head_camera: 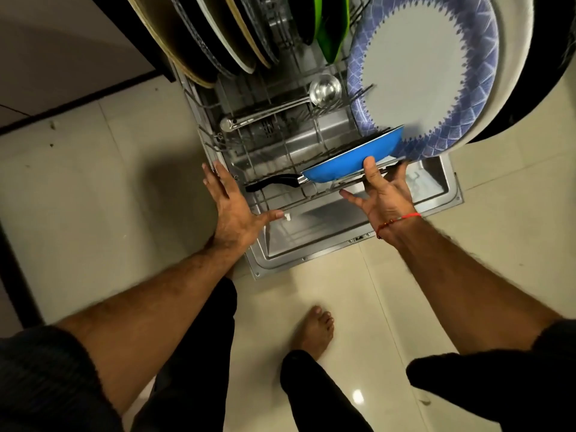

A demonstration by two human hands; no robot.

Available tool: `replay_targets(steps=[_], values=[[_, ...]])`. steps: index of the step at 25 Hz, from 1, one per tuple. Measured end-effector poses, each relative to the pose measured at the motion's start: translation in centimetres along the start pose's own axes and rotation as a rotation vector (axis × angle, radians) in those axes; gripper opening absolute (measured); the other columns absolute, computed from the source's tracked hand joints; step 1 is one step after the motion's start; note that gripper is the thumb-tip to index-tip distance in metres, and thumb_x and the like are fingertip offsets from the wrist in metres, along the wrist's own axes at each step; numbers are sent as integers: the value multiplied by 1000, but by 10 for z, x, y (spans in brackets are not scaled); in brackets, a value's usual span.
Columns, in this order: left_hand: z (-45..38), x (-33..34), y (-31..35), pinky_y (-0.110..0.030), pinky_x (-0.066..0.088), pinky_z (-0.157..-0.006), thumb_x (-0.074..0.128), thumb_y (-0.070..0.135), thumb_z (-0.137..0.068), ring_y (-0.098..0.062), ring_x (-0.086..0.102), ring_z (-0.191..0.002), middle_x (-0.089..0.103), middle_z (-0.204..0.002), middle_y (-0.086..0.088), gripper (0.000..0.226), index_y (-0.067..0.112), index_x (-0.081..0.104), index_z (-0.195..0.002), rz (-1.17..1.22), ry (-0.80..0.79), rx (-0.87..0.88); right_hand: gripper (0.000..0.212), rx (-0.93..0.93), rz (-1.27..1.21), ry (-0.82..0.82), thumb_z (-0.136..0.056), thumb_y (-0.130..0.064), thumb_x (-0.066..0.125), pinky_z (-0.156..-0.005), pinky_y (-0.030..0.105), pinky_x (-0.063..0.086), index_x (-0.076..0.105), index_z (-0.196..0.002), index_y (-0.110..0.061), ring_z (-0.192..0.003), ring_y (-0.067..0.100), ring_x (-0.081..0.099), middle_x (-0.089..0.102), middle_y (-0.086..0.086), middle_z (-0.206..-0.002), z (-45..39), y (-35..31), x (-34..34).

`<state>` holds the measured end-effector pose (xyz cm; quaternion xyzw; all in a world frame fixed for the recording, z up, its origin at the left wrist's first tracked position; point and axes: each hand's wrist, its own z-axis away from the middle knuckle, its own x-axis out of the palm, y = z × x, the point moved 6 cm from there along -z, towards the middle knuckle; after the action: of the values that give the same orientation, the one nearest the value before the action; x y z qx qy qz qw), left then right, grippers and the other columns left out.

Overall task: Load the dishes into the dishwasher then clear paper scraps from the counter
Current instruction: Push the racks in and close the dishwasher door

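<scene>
Dark sleeves (43,378) and bare forearms reach down over pale floor tiles (93,169) toward the pulled-out dishwasher rack (265,157). On the rack's near-left edge the left hand (232,210) lies flat, fingers straight and spread. At the front rail the right hand (385,194) is splayed wide — its thumb presses the blue frying pan (352,163), which stands on edge, black handle pointing left. Just behind the pan leans a blue-patterned plate (424,73); a steel ladle (324,88) lies across the rack, and more plates (218,35) stand at the back.
</scene>
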<state>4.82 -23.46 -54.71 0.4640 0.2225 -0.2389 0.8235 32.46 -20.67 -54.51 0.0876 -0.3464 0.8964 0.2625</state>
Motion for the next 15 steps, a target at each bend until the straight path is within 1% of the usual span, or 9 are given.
replay_targets(steps=[2, 3, 5, 6, 7, 9, 11, 12, 15], values=[[-14, -9, 3, -49, 13, -120, 87, 57, -54, -33, -24, -150, -38, -159, -9, 157, 17, -28, -153, -13, 6, -2, 115, -26, 15, -22, -71, -25, 87, -91, 64, 49, 8, -150, -50, -136, 23, 43, 13, 1, -162, -9, -10, 11], [-23, -14, 6, -42, 12, -121, 89, 54, -56, -31, -22, -151, -37, -159, -9, 156, 16, -28, -153, -15, 12, -4, 113, -31, 26, -33, -73, -25, 85, -91, 63, 50, 7, -151, -48, -135, 22, 44, 13, 0, -162, -14, -16, 18], [-41, -26, 12, -30, 6, -119, 89, 52, -57, -27, -20, -151, -35, -160, -8, 156, 14, -27, -153, -22, 23, -20, 104, -41, 73, -28, -83, -22, 76, -92, 61, 51, 2, -153, -45, -135, 22, 43, 12, -2, -162, -25, -27, 33], [-51, -33, 15, -27, 4, -118, 89, 53, -56, -27, -19, -152, -34, -161, -7, 156, 14, -27, -153, -22, 30, -31, 98, -50, 100, -13, -88, -20, 70, -92, 60, 51, 0, -153, -43, -135, 22, 42, 12, -4, -161, -33, -33, 40], [-62, -39, 17, -28, 3, -120, 88, 56, -54, -27, -18, -152, -32, -162, -7, 157, 14, -26, -154, -21, 37, -28, 94, -60, 124, 3, -92, -18, 65, -93, 60, 51, -1, -153, -43, -137, 23, 40, 11, -5, -161, -39, -38, 47], [-82, -51, 23, -39, 7, -124, 83, 62, -51, -28, -14, -153, -30, -163, -8, 157, 13, -25, -154, -26, 45, 9, 90, -72, 153, 18, -94, -19, 62, -92, 62, 50, -1, -152, -45, -138, 25, 39, 12, -5, -161, -55, -46, 62], [-100, -65, 28, -49, 12, -125, 79, 69, -49, -30, -8, -153, -27, -164, -9, 158, 13, -24, -155, -55, 54, 20, 88, -77, 174, 33, -95, -21, 62, -91, 63, 50, -1, -152, -47, -137, 26, 39, 15, -5, -159, -68, -54, 79], [-109, -72, 31, -51, 12, -124, 78, 71, -49, -30, -4, -154, -24, -164, -9, 157, 12, -22, -155, -91, 60, 14, 87, -83, 189, 49, -96, -21, 61, -90, 61, 51, -2, -152, -45, -136, 25, 40, 18, -5, -156, -75, -59, 88], [-136, -91, 41, -58, 11, -120, 78, 75, -53, -30, 4, -154, -19, -166, -8, 155, 12, -19, -156, -206, 85, -5, 81, -110, 219, 64, -98, -19, 56, -88, 56, 54, 0, -153, -41, -128, 23, 47, 39, -9, -134, -95, -79, 116]])
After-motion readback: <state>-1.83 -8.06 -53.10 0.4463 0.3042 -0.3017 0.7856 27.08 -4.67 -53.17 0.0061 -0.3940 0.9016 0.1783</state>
